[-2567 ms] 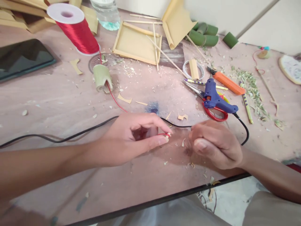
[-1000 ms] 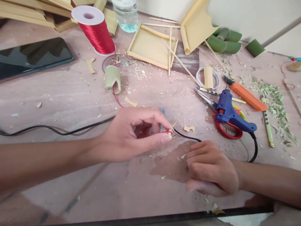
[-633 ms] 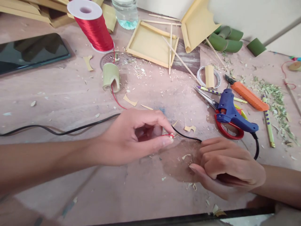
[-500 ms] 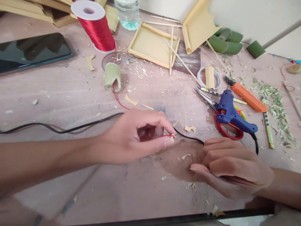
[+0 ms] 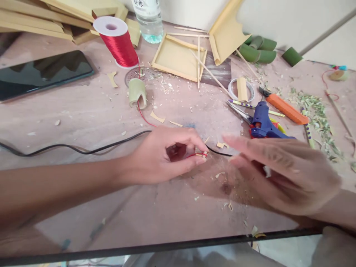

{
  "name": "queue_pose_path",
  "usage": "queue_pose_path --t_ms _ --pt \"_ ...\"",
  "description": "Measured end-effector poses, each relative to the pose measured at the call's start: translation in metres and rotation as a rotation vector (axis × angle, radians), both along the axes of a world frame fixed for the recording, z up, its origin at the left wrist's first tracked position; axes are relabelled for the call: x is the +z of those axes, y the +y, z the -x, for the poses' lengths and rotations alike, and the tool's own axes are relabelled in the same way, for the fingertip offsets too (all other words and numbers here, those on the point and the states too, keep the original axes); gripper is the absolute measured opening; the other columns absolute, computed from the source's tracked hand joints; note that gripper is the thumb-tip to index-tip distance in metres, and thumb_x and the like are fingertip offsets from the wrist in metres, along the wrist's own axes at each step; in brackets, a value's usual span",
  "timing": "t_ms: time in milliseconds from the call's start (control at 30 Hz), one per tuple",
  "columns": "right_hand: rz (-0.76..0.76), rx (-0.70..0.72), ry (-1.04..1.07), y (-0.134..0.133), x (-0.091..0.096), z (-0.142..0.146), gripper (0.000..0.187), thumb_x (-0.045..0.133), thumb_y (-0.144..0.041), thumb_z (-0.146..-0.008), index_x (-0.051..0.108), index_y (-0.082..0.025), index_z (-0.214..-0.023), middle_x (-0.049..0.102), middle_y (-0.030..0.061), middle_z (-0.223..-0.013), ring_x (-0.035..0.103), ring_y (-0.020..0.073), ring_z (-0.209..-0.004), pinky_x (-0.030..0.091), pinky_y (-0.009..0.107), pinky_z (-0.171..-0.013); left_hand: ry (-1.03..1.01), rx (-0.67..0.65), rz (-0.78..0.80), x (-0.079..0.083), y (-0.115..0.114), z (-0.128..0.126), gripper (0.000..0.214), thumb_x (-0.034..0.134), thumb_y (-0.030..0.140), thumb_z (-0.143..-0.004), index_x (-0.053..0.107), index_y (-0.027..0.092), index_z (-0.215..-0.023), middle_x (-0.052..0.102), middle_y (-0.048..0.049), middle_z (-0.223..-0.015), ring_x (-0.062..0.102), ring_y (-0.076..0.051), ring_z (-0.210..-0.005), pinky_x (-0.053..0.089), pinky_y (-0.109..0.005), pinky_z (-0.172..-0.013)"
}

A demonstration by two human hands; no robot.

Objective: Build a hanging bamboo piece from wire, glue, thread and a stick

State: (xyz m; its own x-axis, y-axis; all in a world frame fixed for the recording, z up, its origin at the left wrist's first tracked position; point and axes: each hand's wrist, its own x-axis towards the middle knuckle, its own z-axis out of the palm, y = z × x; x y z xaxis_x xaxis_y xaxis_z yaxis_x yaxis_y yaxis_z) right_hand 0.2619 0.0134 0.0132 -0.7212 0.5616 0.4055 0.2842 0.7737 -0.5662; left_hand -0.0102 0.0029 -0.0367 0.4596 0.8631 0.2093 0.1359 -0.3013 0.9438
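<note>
My left hand (image 5: 164, 157) pinches a tiny piece wrapped in red thread (image 5: 202, 154) between thumb and forefinger, just above the table. The thread (image 5: 143, 115) runs back past a small bamboo tube (image 5: 137, 92) to a red spool (image 5: 119, 42). My right hand (image 5: 280, 174) hovers to the right of the pinch with its fingers stretched out toward it, blurred by motion and holding nothing I can see. It covers part of the blue glue gun (image 5: 263, 122).
A black cord (image 5: 69, 148) crosses the table to the glue gun. Red-handled scissors (image 5: 244, 115), an orange knife (image 5: 283, 107), a tape ring (image 5: 240, 89), a bamboo tray (image 5: 179, 57), green bamboo pieces (image 5: 257, 48), a phone (image 5: 41, 74) and a water bottle (image 5: 147, 20) lie around. Shavings litter the surface.
My right hand has opened from a loose fist and risen toward the left hand's pinch. The left hand has kept its hold on the threaded piece.
</note>
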Motion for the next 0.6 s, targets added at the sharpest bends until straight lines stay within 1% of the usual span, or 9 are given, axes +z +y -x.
queue_pose_path --t_ms 67,100,167,233,267,333,433,533,600 --pt "-0.032 0.016 0.095 -0.004 -0.012 0.02 0.057 0.066 -0.003 -0.096 0.062 -0.021 -0.15 0.066 -0.0029 -0.078 0.056 0.0105 -0.06 0.049 0.022 -0.052 -0.028 0.03 -0.021 0.0 -0.002 0.001 0.002 0.078 0.022 -0.097 0.077 0.021 -0.099 0.062 0.003 -0.07 0.05 -0.009 -0.055 0.038 -0.022 -0.05" --pt "-0.047 0.017 0.111 -0.007 -0.018 0.023 0.054 0.066 -0.004 -0.094 0.063 -0.019 -0.146 0.069 0.0002 -0.086 0.062 0.0115 -0.067 0.053 0.022 -0.055 -0.032 0.048 -0.023 0.0 -0.003 0.001 0.004 0.078 0.024 -0.098 0.077 0.021 -0.1 0.065 0.0019 -0.073 0.053 -0.009 -0.056 0.039 -0.022 -0.05" --pt "-0.074 0.002 0.154 -0.013 -0.031 0.023 0.051 0.068 -0.008 -0.09 0.063 -0.015 -0.14 0.074 0.0089 -0.107 0.073 0.0165 -0.091 0.064 0.025 -0.071 -0.044 0.077 -0.028 -0.001 -0.005 0.001 0.007 0.08 0.026 -0.099 0.079 0.02 -0.103 0.07 0.0001 -0.076 0.057 -0.009 -0.057 0.041 -0.022 -0.049" --pt "-0.09 -0.028 0.185 -0.016 -0.041 0.019 0.053 0.07 -0.01 -0.088 0.062 -0.014 -0.141 0.074 0.0157 -0.125 0.075 0.0228 -0.115 0.068 0.032 -0.09 -0.073 0.097 -0.04 -0.001 -0.006 0.001 0.007 0.081 0.026 -0.099 0.079 0.02 -0.103 0.071 0.0002 -0.076 0.057 -0.009 -0.055 0.041 -0.022 -0.049" --pt "-0.086 -0.044 0.199 -0.016 -0.045 0.018 0.057 0.07 -0.011 -0.088 0.06 -0.013 -0.144 0.074 0.0169 -0.131 0.074 0.0248 -0.122 0.068 0.036 -0.098 -0.087 0.108 -0.043 0.0 -0.007 0.001 0.006 0.081 0.025 -0.098 0.08 0.021 -0.103 0.071 0.0006 -0.076 0.057 -0.008 -0.055 0.041 -0.022 -0.049" --pt "-0.069 -0.057 0.213 -0.015 -0.049 0.018 0.064 0.071 -0.012 -0.088 0.058 -0.014 -0.15 0.073 0.0168 -0.139 0.072 0.0258 -0.131 0.065 0.04 -0.107 -0.103 0.142 -0.041 0.001 -0.008 0.001 0.006 0.083 0.024 -0.098 0.08 0.021 -0.103 0.071 0.0012 -0.076 0.057 -0.008 -0.055 0.042 -0.022 -0.05" --pt "-0.052 -0.048 0.195 -0.011 -0.049 0.02 0.071 0.069 -0.012 -0.088 0.054 -0.018 -0.157 0.072 0.0143 -0.148 0.066 0.0254 -0.143 0.058 0.044 -0.119 -0.096 0.197 -0.042 0.003 -0.009 0.002 0.009 0.085 0.023 -0.096 0.081 0.022 -0.104 0.074 0.0012 -0.078 0.06 -0.009 -0.059 0.045 -0.023 -0.054" --pt "-0.067 -0.057 0.144 -0.008 -0.047 0.02 0.074 0.068 -0.013 -0.089 0.052 -0.021 -0.161 0.072 0.0092 -0.152 0.06 0.0239 -0.152 0.054 0.048 -0.123 -0.079 0.219 -0.088 0.003 -0.009 0.004 0.012 0.087 0.024 -0.095 0.082 0.021 -0.105 0.076 0.0016 -0.08 0.061 -0.009 -0.059 0.044 -0.023 -0.053" --pt "-0.128 -0.043 0.139 -0.007 -0.046 0.019 0.077 0.068 -0.013 -0.087 0.05 -0.019 -0.162 0.072 0.0091 -0.152 0.058 0.023 -0.154 0.054 0.047 -0.123 -0.063 0.231 -0.138 0.002 -0.009 0.006 0.011 0.086 0.022 -0.095 0.082 0.022 -0.105 0.077 0.0016 -0.082 0.062 -0.009 -0.058 0.044 -0.022 -0.051"
